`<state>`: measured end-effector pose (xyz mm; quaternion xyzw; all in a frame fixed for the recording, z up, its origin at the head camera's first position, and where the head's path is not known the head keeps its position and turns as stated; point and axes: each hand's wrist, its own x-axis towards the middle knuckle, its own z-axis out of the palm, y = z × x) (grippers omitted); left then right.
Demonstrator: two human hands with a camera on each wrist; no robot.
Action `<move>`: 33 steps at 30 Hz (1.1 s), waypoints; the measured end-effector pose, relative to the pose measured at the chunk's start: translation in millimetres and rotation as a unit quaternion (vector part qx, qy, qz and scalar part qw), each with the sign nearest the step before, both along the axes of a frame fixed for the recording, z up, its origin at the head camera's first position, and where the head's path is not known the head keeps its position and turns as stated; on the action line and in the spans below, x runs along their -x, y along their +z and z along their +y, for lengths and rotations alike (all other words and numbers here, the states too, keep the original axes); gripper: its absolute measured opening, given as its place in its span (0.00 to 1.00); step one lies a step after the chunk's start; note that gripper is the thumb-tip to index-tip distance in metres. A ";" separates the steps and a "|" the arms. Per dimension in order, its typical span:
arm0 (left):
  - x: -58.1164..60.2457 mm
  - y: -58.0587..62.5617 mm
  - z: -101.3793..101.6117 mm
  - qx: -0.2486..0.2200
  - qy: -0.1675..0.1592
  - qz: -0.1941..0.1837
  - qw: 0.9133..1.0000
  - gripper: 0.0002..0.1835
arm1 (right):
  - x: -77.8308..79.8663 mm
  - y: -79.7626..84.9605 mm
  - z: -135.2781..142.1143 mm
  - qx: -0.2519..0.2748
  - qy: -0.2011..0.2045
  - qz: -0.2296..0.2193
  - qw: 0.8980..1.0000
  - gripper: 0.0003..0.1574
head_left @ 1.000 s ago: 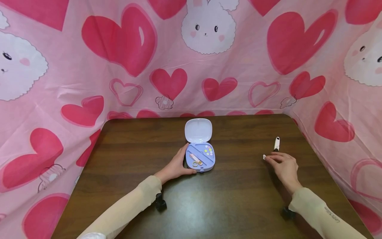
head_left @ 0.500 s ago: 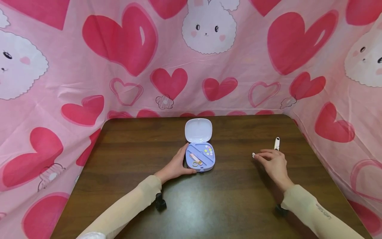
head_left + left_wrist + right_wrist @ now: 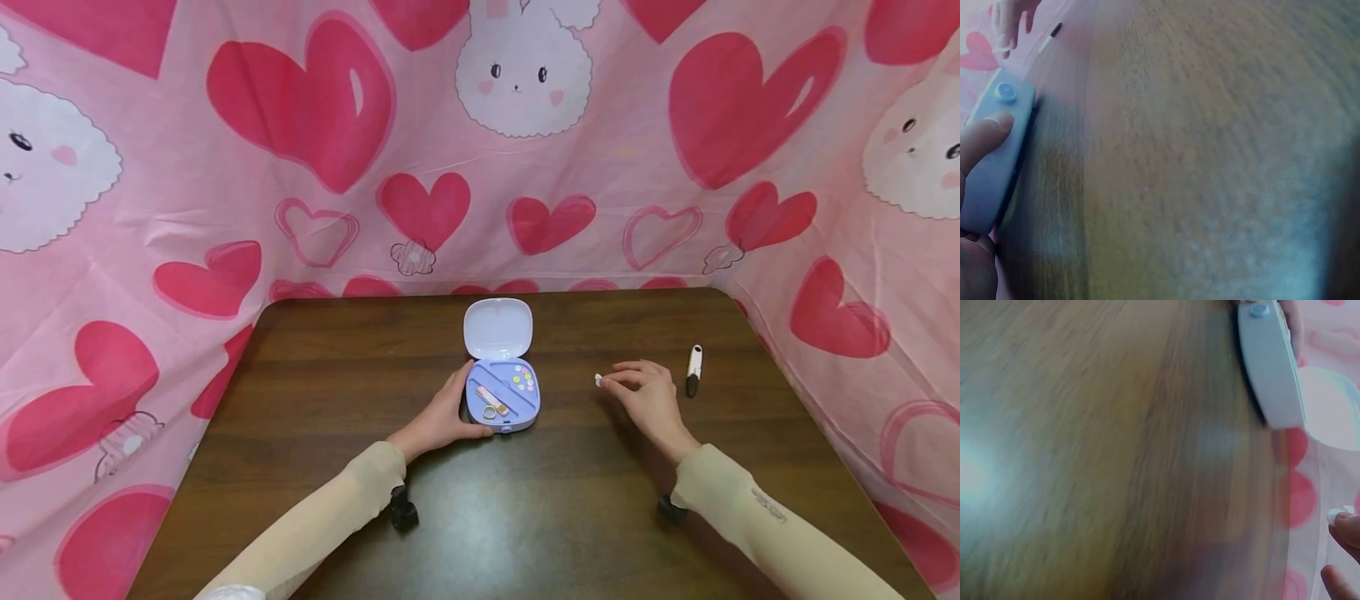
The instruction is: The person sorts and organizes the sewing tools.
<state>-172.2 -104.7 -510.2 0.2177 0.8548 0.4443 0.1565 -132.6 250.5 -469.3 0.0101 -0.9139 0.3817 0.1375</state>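
A lavender sewing-kit-like case (image 3: 525, 423) lies on the table with its lid (image 3: 498, 328) raised at the back. My left hand (image 3: 438, 419) grips its left side, the thumb along the front wall, as the left wrist view shows on the case (image 3: 1007, 147). Inside are several small round pieces (image 3: 522, 378) in yellow, pink and white, a pinkish strip (image 3: 491, 397) and a gold-coloured ring (image 3: 489, 412). To the right of the case, my right hand (image 3: 651, 402) pinches a small white piece (image 3: 598, 380) between thumb and fingers. Its exact kind I cannot tell.
A slim white tool with a dark end (image 3: 694, 370) lies on the brown wooden table (image 3: 585, 517), right of the right hand. Pink cloth (image 3: 615, 158) with hearts and rabbits hangs behind and at both sides.
My right hand has moved left toward the case, carrying the small white piece away from the white tool, whose dark end now shows fully. The left hand and case stay put.
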 end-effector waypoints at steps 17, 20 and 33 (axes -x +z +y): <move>-2.0 3.8 0.3 0.000 0.004 -0.004 1.000 0.67 | 15.0 -1.3 -36.0 0.020 0.026 -0.017 0.999 0.06; -1.5 3.3 0.2 0.000 0.004 -0.003 1.000 0.67 | 16.8 -1.1 -42.6 0.019 0.034 -0.019 0.999 0.05; -2.0 1.6 0.4 -0.002 0.005 0.001 1.000 0.67 | 24.7 -0.4 -69.5 0.000 0.099 -0.069 0.993 0.07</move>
